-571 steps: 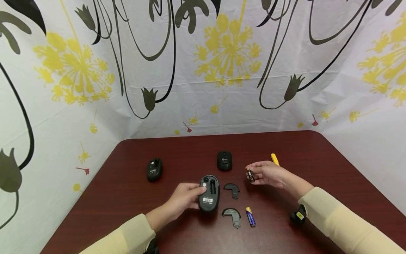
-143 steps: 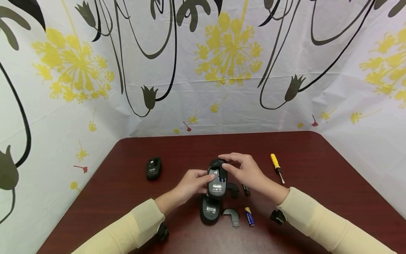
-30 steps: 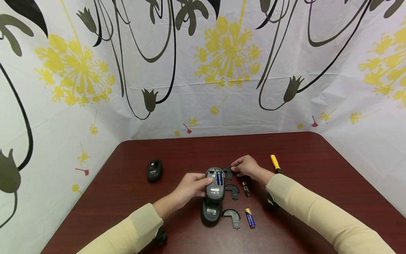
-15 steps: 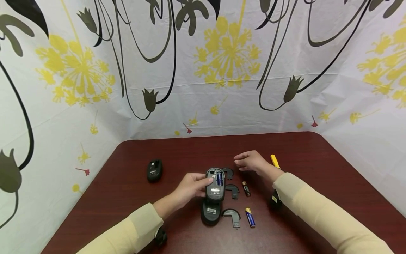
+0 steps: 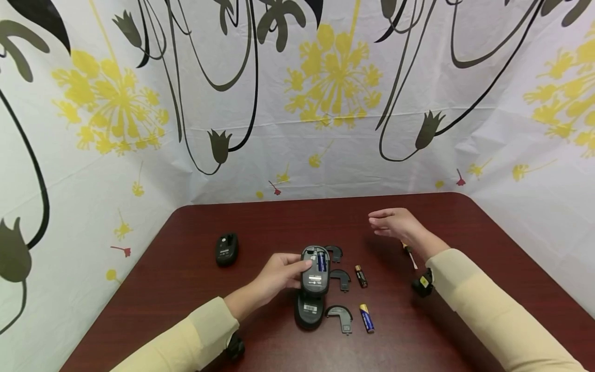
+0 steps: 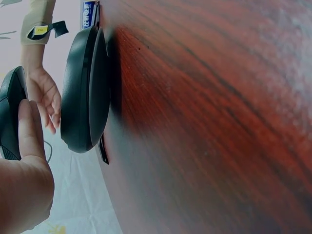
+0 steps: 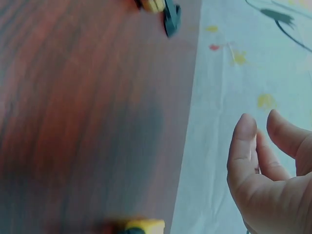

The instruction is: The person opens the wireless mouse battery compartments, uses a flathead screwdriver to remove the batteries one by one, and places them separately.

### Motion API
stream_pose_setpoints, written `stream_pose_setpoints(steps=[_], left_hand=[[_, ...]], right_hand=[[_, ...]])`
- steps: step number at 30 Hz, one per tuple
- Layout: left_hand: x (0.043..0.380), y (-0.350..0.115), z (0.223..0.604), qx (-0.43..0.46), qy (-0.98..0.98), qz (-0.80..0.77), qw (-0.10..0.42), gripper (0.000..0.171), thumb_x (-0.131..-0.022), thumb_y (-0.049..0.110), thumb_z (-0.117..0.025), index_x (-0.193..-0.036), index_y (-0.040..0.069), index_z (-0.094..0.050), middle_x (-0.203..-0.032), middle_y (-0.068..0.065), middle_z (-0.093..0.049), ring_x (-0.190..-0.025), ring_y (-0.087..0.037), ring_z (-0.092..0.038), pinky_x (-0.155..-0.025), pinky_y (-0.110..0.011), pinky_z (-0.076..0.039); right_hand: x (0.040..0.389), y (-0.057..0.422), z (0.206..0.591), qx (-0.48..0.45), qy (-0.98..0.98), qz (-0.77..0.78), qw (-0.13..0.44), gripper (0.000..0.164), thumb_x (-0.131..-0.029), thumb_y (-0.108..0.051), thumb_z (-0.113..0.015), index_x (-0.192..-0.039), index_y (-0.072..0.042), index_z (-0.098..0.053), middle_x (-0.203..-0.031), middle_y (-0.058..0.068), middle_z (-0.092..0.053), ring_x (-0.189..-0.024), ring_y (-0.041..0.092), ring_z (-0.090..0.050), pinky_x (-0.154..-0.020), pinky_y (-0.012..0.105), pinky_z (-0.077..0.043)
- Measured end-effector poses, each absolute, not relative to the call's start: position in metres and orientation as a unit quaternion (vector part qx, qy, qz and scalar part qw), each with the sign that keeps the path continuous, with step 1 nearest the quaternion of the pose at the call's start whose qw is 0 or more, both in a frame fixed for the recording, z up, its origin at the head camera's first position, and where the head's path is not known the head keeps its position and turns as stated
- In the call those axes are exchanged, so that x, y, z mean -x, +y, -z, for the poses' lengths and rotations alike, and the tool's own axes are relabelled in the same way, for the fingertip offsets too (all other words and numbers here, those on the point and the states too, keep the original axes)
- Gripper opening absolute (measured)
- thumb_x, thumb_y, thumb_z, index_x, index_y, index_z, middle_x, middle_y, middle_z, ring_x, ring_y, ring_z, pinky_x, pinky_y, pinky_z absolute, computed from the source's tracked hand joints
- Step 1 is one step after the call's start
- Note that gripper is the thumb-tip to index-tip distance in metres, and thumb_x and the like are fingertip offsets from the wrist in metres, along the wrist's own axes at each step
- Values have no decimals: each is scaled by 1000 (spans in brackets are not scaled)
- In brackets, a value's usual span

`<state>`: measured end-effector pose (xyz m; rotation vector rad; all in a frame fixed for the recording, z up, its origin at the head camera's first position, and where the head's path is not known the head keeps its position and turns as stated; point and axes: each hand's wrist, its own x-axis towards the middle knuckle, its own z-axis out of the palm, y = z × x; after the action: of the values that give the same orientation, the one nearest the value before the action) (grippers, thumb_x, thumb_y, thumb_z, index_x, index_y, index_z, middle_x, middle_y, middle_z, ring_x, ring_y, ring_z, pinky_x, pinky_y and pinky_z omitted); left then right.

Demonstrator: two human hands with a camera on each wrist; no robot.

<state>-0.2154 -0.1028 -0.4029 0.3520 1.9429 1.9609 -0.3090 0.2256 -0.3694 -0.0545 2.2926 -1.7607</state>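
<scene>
My left hand (image 5: 276, 276) holds a black computer mouse (image 5: 316, 281) with its underside up, thumb on the label side. Its battery compartment is uncovered, and blue batteries (image 5: 322, 261) show inside. Just nearer, partly hidden below it, another upturned mouse (image 5: 308, 316) lies on the table. In the left wrist view that lower mouse (image 6: 83, 92) fills the middle, with the held mouse (image 6: 10, 112) at the left edge. My right hand (image 5: 398, 226) hovers empty at the back right, fingers loosely bent, over the screwdriver (image 5: 410, 257), whose yellow handle it mostly hides.
Three grey battery covers, a far one (image 5: 335, 253), a middle one (image 5: 342, 279) and a near one (image 5: 344, 319), lie right of the mice. Beside them are a black-and-copper battery (image 5: 361, 277) and a blue-and-yellow battery (image 5: 366, 319). A third mouse (image 5: 226, 250) lies upturned at left.
A mouse once at the back middle is now in my left hand, its cover off. My right hand has let go of the far cover and moved right. The earlier held mouse lies on the table.
</scene>
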Motion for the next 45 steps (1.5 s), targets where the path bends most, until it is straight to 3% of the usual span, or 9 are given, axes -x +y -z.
stream_pose_setpoints(steps=[15, 24, 31, 40, 42, 45], left_hand=[[214, -103, 406, -120, 688, -693, 178, 41, -95, 22, -65, -124, -8, -61, -104, -18, -70, -87, -22, -69, -77, -37, -57], [215, -103, 406, -130, 681, -698, 179, 42, -95, 21, -64, -124, -9, -60, -104, -19, -69, -88, -23, -69, -77, -37, -57], [215, -103, 405, -129, 684, -695, 180, 42, -95, 22, -64, -124, -9, -60, -104, -18, -69, -88, -23, -69, -78, -37, -57], [214, -103, 404, -131, 684, -695, 181, 42, -96, 21, -64, -125, -8, -60, -104, -18, -69, -89, -23, -69, -78, -37, -57], [214, -103, 404, -130, 684, -695, 180, 42, -95, 21, -64, -124, -8, -60, -104, -18, -69, -88, -23, -69, -78, -37, -57], [215, -103, 404, -129, 685, -694, 180, 42, -95, 21, -64, -124, -8, -60, -104, -18, -69, -87, -22, -69, -77, -37, -57]], right_hand=[[318, 280, 383, -51, 804, 583, 104, 58, -99, -23, -59, -144, 7, -38, -147, 27, -37, -132, 37, -41, -102, 43, -43], [328, 297, 396, -97, 801, 582, 95, 57, -98, -21, -59, -142, 10, -39, -137, 20, -52, -130, 37, -42, -100, 42, -45], [331, 302, 403, -99, 804, 575, 110, 55, -100, -19, -56, -141, 12, -37, -135, 21, -52, -130, 38, -42, -100, 43, -45], [332, 305, 410, -89, 818, 557, 111, 49, -98, -13, -59, -135, 16, -43, -107, 7, -65, -100, 20, -60, -96, 41, -49], [331, 303, 410, -88, 822, 553, 106, 47, -97, -10, -60, -132, 17, -45, -106, 8, -65, -95, 18, -62, -96, 42, -49], [330, 302, 411, -86, 831, 540, 102, 46, -96, -9, -62, -130, 17, -47, -113, 19, -62, -97, 22, -62, -96, 45, -48]])
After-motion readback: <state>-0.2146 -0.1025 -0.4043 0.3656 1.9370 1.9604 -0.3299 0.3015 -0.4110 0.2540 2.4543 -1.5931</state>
